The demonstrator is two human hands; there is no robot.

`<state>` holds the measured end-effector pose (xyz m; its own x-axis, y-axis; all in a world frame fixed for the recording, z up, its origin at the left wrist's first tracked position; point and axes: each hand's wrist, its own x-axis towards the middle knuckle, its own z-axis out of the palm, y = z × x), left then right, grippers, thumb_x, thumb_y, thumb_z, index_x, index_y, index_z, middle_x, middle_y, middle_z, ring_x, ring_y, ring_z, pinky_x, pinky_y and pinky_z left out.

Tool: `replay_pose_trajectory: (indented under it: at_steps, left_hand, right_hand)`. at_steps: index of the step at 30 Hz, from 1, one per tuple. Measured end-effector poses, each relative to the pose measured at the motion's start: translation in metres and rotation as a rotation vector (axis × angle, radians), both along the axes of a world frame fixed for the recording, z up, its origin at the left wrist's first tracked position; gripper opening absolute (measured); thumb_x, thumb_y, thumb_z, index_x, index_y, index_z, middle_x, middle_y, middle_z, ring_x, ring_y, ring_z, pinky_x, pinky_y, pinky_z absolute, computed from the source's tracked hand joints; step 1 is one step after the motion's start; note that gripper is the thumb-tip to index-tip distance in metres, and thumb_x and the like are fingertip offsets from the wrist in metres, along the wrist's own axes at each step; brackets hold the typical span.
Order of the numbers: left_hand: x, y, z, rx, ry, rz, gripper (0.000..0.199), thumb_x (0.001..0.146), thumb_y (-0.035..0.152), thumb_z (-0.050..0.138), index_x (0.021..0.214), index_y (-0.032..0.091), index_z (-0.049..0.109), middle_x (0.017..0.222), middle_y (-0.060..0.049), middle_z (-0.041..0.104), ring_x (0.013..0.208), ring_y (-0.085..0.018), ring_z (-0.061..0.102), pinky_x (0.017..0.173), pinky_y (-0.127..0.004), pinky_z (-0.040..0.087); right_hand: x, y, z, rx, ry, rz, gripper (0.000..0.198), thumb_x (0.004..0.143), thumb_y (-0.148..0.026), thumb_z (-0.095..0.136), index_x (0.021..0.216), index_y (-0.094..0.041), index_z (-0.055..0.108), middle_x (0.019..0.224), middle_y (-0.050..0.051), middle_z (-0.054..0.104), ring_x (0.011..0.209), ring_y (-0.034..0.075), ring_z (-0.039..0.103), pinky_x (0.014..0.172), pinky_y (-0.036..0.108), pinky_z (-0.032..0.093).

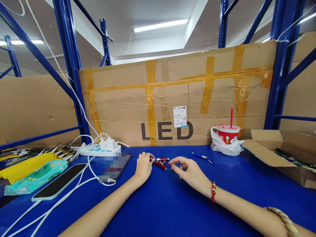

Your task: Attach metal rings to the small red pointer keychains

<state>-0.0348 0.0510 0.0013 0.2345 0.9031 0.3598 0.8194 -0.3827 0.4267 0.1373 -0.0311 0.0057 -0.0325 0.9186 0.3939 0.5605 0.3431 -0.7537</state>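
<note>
My left hand (144, 168) rests on the blue tabletop (158, 207) with its fingers curled together. Something small and dark shows at its fingertips, too small to name. Beside those fingertips lie a short red tube (160, 165) with silver ends and a second red tube (163, 159), with small shiny bits between them. My right hand (189, 169), wearing a red beaded bracelet, has thumb and forefinger brought together over a small shiny metal piece (171, 168). A blue pen (199, 155) with a loop at its end lies beyond my right hand.
To the left are a tablet (123, 166), a phone (60, 181), a white power strip (93, 150) with trailing cables, and a teal packet (37, 176). At the right stand a red cup (228, 135) in a plastic bag and an open carton (293, 174). Cardboard (118, 108) walls the back.
</note>
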Motion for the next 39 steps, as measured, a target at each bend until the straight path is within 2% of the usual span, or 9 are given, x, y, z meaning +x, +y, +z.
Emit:
replay_pose_trajectory:
  at_steps: [4, 8, 11, 14, 17, 21, 30, 37, 39]
  left_hand:
    - [0.008, -0.013, -0.001, 0.105, -0.125, -0.227, 0.014, 0.088, 0.021, 0.041, 0.094, 0.016, 0.053, 0.097, -0.002, 0.048, 0.093, -0.014, 0.038, 0.085, -0.029, 0.029]
    - [0.016, -0.029, -0.002, 0.116, -0.084, -0.535, 0.011, 0.087, 0.017, 0.040, 0.093, 0.015, 0.049, 0.097, -0.001, 0.047, 0.090, -0.012, 0.038, 0.084, -0.029, 0.031]
    - [0.017, -0.034, -0.004, 0.089, 0.002, -0.646, 0.010, 0.087, 0.017, 0.040, 0.093, 0.016, 0.047, 0.099, -0.001, 0.047, 0.092, -0.012, 0.038, 0.086, -0.030, 0.029]
    - [0.017, -0.034, -0.006, 0.102, 0.051, -0.703, 0.008, 0.088, 0.020, 0.040, 0.092, 0.016, 0.046, 0.098, -0.002, 0.046, 0.094, -0.013, 0.039, 0.086, -0.030, 0.030]
    - [0.016, -0.032, -0.008, 0.106, 0.079, -0.713, 0.010, 0.088, 0.021, 0.039, 0.093, 0.016, 0.046, 0.099, -0.003, 0.046, 0.094, -0.013, 0.039, 0.088, -0.030, 0.029]
    - [0.017, -0.033, -0.008, 0.043, 0.112, -0.698, 0.011, 0.087, 0.017, 0.039, 0.089, 0.015, 0.050, 0.098, -0.003, 0.046, 0.095, -0.013, 0.039, 0.090, -0.031, 0.029]
    - [0.020, -0.037, -0.005, 0.095, 0.149, -0.705, 0.015, 0.088, 0.021, 0.041, 0.092, 0.015, 0.054, 0.098, -0.003, 0.048, 0.096, -0.014, 0.039, 0.090, -0.029, 0.031]
    - [0.021, -0.042, -0.002, 0.149, 0.193, -0.551, 0.023, 0.089, 0.029, 0.038, 0.099, 0.014, 0.053, 0.102, -0.004, 0.049, 0.096, -0.015, 0.041, 0.090, -0.029, 0.033]
    - [0.022, -0.043, -0.002, 0.146, 0.185, -0.514, 0.023, 0.090, 0.028, 0.037, 0.100, 0.016, 0.052, 0.104, -0.003, 0.049, 0.098, -0.015, 0.041, 0.093, -0.030, 0.032]
  right_hand:
    - [0.000, 0.005, 0.000, -0.189, 0.293, 0.086, 0.031, 0.072, -0.030, 0.051, 0.092, -0.009, 0.061, 0.065, 0.004, 0.055, 0.053, 0.009, 0.049, 0.046, 0.020, 0.039]
    - [0.000, 0.004, 0.002, -0.214, 0.612, 0.214, 0.037, 0.065, -0.038, 0.058, 0.081, -0.006, 0.059, 0.070, 0.006, 0.056, 0.061, 0.009, 0.053, 0.060, 0.020, 0.044]
    - [-0.001, 0.003, 0.001, -0.259, 0.790, 0.251, 0.042, 0.061, -0.047, 0.063, 0.070, -0.007, 0.052, 0.063, 0.005, 0.052, 0.056, 0.008, 0.050, 0.056, 0.020, 0.041]
    - [-0.004, 0.002, 0.001, -0.341, 0.902, 0.255, 0.046, 0.057, -0.047, 0.067, 0.058, -0.011, 0.038, 0.049, -0.001, 0.038, 0.043, 0.005, 0.036, 0.044, 0.019, 0.033]
    - [-0.006, 0.000, 0.004, -0.388, 0.974, 0.264, 0.047, 0.063, -0.041, 0.063, 0.051, -0.013, 0.027, 0.043, -0.005, 0.025, 0.037, 0.004, 0.026, 0.040, 0.020, 0.029]
    - [-0.007, -0.004, 0.008, -0.457, 0.984, 0.266, 0.045, 0.077, -0.033, 0.049, 0.048, -0.014, 0.020, 0.041, -0.004, 0.019, 0.034, 0.004, 0.021, 0.038, 0.021, 0.025]
    - [-0.007, -0.005, 0.006, -0.439, 0.894, 0.227, 0.061, 0.047, -0.047, 0.073, 0.047, -0.015, 0.021, 0.041, -0.006, 0.018, 0.035, 0.003, 0.021, 0.039, 0.021, 0.024]
    - [-0.004, -0.003, 0.003, -0.447, 0.872, 0.109, 0.066, 0.041, -0.049, 0.076, 0.054, -0.014, 0.022, 0.049, -0.005, 0.018, 0.040, 0.003, 0.019, 0.038, 0.021, 0.024]
    - [-0.003, -0.001, 0.001, -0.420, 0.840, 0.120, 0.062, 0.047, -0.052, 0.074, 0.059, -0.013, 0.027, 0.053, -0.004, 0.023, 0.042, 0.002, 0.020, 0.039, 0.020, 0.026]
